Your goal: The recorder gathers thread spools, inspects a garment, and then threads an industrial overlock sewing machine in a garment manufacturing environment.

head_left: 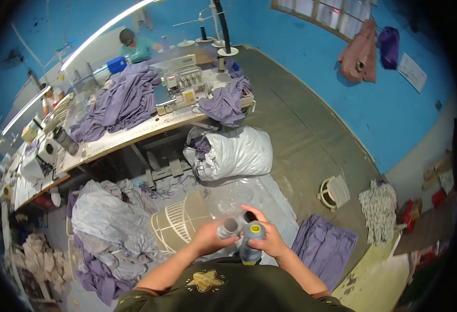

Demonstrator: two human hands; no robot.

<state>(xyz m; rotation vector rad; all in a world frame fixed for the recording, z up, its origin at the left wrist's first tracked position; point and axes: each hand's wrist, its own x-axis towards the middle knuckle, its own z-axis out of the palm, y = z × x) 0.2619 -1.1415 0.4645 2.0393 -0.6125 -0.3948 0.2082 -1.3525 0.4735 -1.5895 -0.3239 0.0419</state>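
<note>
My left hand [208, 240] is closed round a pale thread cone [228, 229] with a grey hollow end. In my right hand [273, 240] is a blue-grey thread cone [251, 251] with a yellow core, standing roughly upright in front of my shirt. A third thread spool [248, 217], dark at its opening, shows just beyond it, beside my right fingers; which hand supports it I cannot tell. Both hands are close together, and the cones nearly touch. Below and beyond them stands a beige plastic chair [179, 221] with a slatted back.
A sewing table [129, 136] carries an overlock machine [182, 86] and heaps of purple cloth [122, 99]. A stuffed white sack [244, 153] lies on the floor ahead. Folded purple fabric [325, 244] and a stool [333, 192] are at right. A co-worker [135, 49] sits beyond the table.
</note>
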